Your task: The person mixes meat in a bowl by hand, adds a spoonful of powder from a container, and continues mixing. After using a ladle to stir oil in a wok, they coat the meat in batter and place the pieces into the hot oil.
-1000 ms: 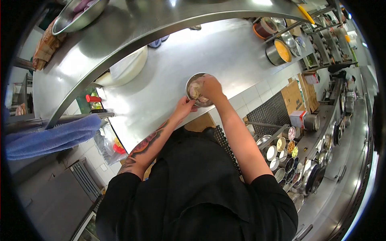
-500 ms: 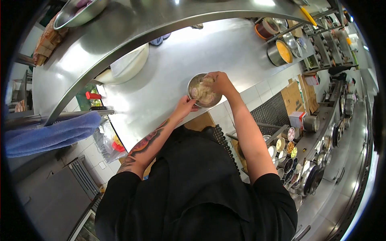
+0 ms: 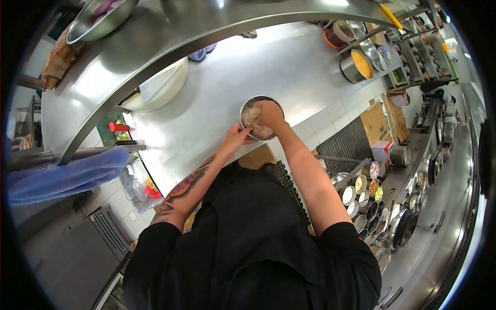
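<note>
A round metal bowl (image 3: pixel 242 109) stands near the front edge of the steel worktable. Pale, wet pieces of what looks like raw meat (image 3: pixel 253 121) lie inside it. My left hand (image 3: pixel 238 137) grips the bowl's near left rim, thumb over the edge. Down in the bowl, my right hand (image 3: pixel 269 116) is closed on the meat from the right side, its fingertips hidden among the pieces.
The steel worktable (image 3: pixel 222 77) sits under a curved steel shelf (image 3: pixel 170 31). At its left is a large white tub (image 3: pixel 175 88); a pot of orange liquid (image 3: pixel 363 64) stands back right. A blue towel (image 3: pixel 67 175) hangs at left. Several ingredient containers (image 3: pixel 360 183) line the right.
My right hand has moved down and left, deeper into the bowl, and the meat has shifted beneath it. My left hand stays on the rim.
</note>
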`<action>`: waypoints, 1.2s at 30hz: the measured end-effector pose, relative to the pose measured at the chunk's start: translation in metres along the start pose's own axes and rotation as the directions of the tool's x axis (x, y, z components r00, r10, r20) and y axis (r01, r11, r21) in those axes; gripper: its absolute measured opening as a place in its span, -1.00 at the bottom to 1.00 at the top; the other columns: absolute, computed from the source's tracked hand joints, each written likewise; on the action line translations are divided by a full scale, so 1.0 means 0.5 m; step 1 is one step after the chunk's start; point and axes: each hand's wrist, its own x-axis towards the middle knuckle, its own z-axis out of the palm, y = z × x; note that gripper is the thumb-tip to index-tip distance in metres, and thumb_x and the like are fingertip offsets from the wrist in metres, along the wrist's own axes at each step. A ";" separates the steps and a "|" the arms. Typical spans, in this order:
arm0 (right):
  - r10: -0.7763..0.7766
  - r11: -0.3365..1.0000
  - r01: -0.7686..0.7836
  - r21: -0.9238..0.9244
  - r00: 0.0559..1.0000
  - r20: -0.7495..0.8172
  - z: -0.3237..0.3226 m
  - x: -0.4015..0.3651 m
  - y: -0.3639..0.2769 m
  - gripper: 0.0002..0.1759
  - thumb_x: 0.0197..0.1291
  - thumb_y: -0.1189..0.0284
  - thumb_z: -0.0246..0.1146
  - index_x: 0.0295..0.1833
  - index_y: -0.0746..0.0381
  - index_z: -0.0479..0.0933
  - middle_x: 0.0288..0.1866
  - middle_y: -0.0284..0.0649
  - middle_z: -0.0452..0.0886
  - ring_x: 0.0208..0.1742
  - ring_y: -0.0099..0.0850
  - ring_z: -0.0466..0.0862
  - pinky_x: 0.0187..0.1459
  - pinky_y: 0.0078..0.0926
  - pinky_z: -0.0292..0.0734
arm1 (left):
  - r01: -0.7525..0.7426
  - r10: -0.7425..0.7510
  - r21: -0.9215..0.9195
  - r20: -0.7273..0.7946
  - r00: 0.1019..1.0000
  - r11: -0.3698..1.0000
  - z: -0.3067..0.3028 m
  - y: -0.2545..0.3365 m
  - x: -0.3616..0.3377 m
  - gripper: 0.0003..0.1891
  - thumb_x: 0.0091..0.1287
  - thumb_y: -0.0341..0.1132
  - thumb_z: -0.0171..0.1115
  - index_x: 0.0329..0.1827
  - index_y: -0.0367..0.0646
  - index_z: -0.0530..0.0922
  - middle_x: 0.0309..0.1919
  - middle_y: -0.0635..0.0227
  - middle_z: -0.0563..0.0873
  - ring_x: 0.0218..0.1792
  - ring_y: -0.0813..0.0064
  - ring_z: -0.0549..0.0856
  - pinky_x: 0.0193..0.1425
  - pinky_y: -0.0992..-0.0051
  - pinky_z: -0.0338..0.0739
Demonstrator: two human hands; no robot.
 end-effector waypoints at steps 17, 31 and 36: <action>-0.118 0.993 0.121 0.006 0.976 -0.183 0.031 -0.034 0.037 -0.68 0.03 0.47 0.38 -0.04 0.00 0.76 -0.01 -0.10 0.76 0.01 -0.13 0.75 0.06 -0.19 0.67 | -0.005 0.006 -0.053 0.008 1.000 0.999 0.000 -0.008 0.005 -0.79 0.51 -0.32 0.18 -0.12 -0.29 0.38 -0.16 0.19 0.61 -0.16 0.31 0.79 -0.12 0.35 0.79; -0.289 0.941 0.284 -0.182 0.957 0.001 -0.032 -0.072 -0.006 -0.58 0.12 0.35 0.36 0.15 -0.06 0.70 0.08 -0.05 0.69 0.14 -0.10 0.70 0.10 -0.17 0.66 | -0.016 0.016 -0.054 0.000 1.000 0.998 -0.006 -0.010 0.006 -0.79 0.51 -0.33 0.17 -0.10 -0.31 0.38 -0.15 0.19 0.60 -0.14 0.29 0.79 -0.09 0.35 0.80; -0.161 0.968 0.170 -0.187 0.985 0.061 0.028 -0.025 0.012 -0.54 0.10 0.30 0.41 0.19 -0.04 0.66 0.17 -0.12 0.65 0.18 -0.06 0.68 0.11 -0.09 0.65 | -0.021 0.021 -0.083 0.006 1.000 0.996 -0.008 -0.005 0.007 -0.80 0.51 -0.35 0.15 -0.11 -0.32 0.37 -0.15 0.12 0.63 -0.14 0.22 0.81 -0.09 0.32 0.80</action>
